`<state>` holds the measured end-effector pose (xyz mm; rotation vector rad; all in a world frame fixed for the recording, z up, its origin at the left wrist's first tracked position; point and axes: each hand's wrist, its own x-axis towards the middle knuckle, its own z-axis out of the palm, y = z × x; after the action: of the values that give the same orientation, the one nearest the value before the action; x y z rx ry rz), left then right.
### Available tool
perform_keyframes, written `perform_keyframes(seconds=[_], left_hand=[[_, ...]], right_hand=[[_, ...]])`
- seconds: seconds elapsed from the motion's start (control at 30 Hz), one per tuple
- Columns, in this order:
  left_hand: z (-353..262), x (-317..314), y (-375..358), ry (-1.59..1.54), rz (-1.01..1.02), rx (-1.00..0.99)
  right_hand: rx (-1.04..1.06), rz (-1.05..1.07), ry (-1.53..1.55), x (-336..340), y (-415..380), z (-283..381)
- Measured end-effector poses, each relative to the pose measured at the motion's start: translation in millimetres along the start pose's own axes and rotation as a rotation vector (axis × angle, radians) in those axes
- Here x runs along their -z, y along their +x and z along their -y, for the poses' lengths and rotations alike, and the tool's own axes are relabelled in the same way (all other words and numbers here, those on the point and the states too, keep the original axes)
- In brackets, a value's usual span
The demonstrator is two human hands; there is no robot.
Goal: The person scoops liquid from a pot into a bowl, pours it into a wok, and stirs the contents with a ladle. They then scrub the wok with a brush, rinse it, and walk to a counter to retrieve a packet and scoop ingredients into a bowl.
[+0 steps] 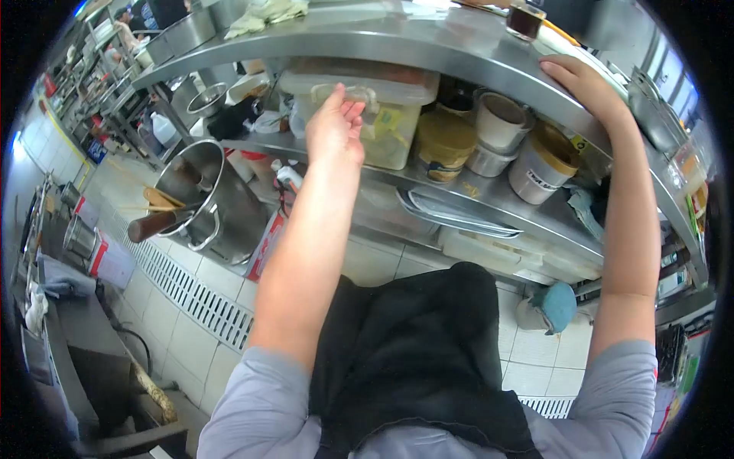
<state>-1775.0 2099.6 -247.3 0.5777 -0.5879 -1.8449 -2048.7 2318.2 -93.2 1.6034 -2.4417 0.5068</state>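
My left hand [335,130] reaches in under the steel counter [397,47], its fingers loosely bent and apart. Nothing shows between them. Right behind the fingertips is a large lidded clear plastic storage box [391,149], with pale yellow-green contents showing through its wall; my hand overlaps its handle. Out to the right, my right hand [582,83] lies on the counter's front edge with fingers stretched out. A small glass of dark liquid [524,21] stands near those fingers.
Tubs with gold lids [443,141] and a white container [501,118] share the lower shelf. At left, a tall steel pot [229,218] holds wooden-handled tools. A floor drain [187,287] runs along the tiles. A blue-topped container [554,306] sits on the floor at right.
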Motion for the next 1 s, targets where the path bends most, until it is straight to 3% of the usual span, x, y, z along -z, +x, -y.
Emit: perform_keyframes(seconds=[0.23,0.53,0.67,0.73,0.8,0.87,0.9,0.93,1.0], left_hand=[[-12.6,21.4,-35.9,-0.026,0.038,-0.087],[-22.4,39.3,-77.2,-0.064,0.042,-0.089],[-28.7,50.6,-78.5,0.034,0.105,-0.202],[-42.5,63.5,-84.2,0.589,0.160,-0.263],[-54.3,74.8,-85.7,0.776,0.155,-0.335],[-70.4,70.2,-89.5,1.421,0.128,-1.321],[-81.4,59.1,-90.0,1.582,0.209,-1.470],[-85.2,55.6,-84.0,1.587,0.196,-1.479],[-90.9,51.1,-71.6,1.651,0.545,-1.480]], right_hand=[[0.067,-0.068,0.038,-3.7,4.9,-12.8],[-0.016,-0.094,-0.005,-2.1,0.8,-2.6],[-0.006,-0.077,0.003,-2.3,1.6,-3.9],[-0.010,-0.096,0.007,-1.0,-4.0,6.1],[-0.021,-0.108,0.002,0.8,-6.1,12.6],[-0.029,-0.099,-0.004,-0.9,-7.5,9.3],[-0.008,-0.098,-0.010,-1.5,-5.4,3.9],[0.016,-0.100,-0.014,-1.2,-3.1,4.6],[0.002,-0.112,0.012,-0.2,-6.4,12.6]])
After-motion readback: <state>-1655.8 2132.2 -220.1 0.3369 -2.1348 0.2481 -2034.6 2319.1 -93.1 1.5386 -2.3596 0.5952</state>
